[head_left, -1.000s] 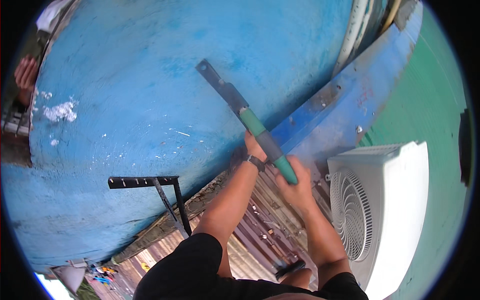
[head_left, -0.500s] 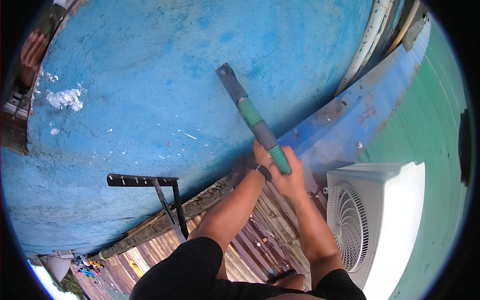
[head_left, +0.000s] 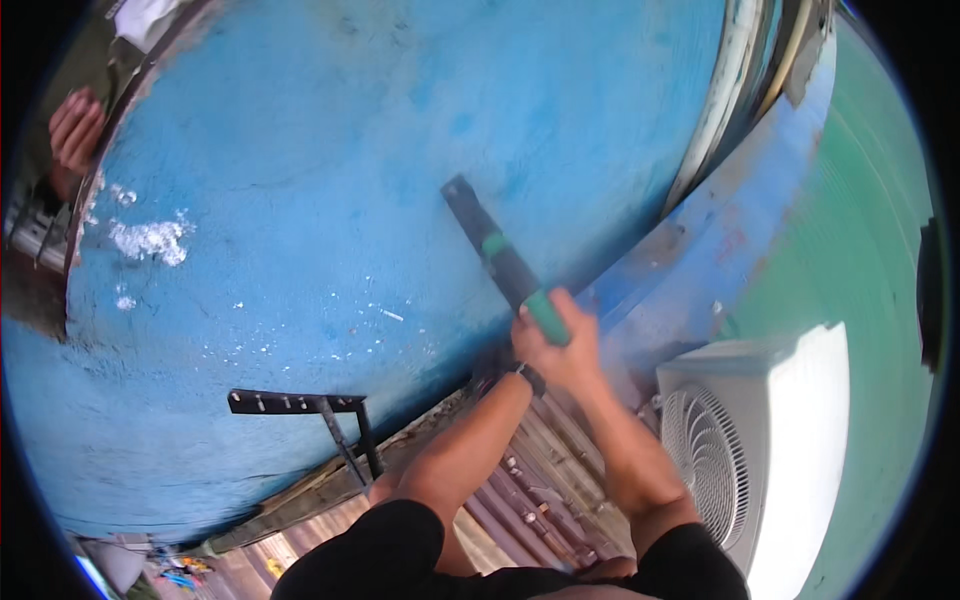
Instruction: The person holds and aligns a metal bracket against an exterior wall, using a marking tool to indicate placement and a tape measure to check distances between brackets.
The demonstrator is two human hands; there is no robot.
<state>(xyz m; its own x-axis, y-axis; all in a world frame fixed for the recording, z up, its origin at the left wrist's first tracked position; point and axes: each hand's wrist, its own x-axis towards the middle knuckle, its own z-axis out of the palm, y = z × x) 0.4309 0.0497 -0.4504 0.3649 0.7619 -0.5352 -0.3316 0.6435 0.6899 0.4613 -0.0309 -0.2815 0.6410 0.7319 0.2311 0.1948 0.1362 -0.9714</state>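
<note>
My right hand [head_left: 568,352] is closed around the green lower end of a long green-and-dark-grey handheld tool [head_left: 512,268], apparently a power tool. My left hand [head_left: 527,338], with a dark watch on its wrist, is pressed up against the same end. Most of its fingers are hidden behind the tool and the right hand. The tool slants up and left in front of a blue painted wall [head_left: 330,180], and its dark far end looks blurred. Whether it touches the wall cannot be made out.
A black metal bracket [head_left: 295,403] juts from the wall at lower left. To the right stands a white outdoor air-conditioner unit [head_left: 800,440]. Pipes [head_left: 718,110] run down the upper right. Another person's hand [head_left: 77,130] shows at far left. Corrugated roofing [head_left: 520,500] lies below.
The view has shifted, so the wall and bracket sit lower. The tool's far end appears lower against the hands. Both hands still hold it, and the picture is more blurred.
</note>
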